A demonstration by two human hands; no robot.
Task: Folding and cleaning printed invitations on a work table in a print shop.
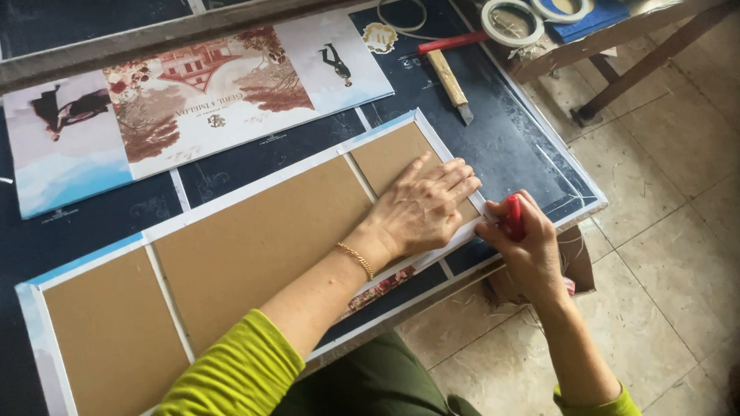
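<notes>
Left hand (426, 204) lies flat, fingers together, on the cardboard cover (248, 237); right hand (525, 243) clamps a red cutter (514, 217) just beside it.

Person, head view: two bare forearms, lime-green sleeves, dark olive garment below.

Left hand (423, 206): thin gold chain bracelet (354, 259) at the wrist; lime-green sleeve (229, 385) pushed up to about mid-forearm, fabric bunched in soft folds. Right hand (527, 248): no jewellery seen; matching green sleeve edge (594, 407) shows only near the elbow. Dark olive-green cloth (376, 388) covers the lap.
</notes>
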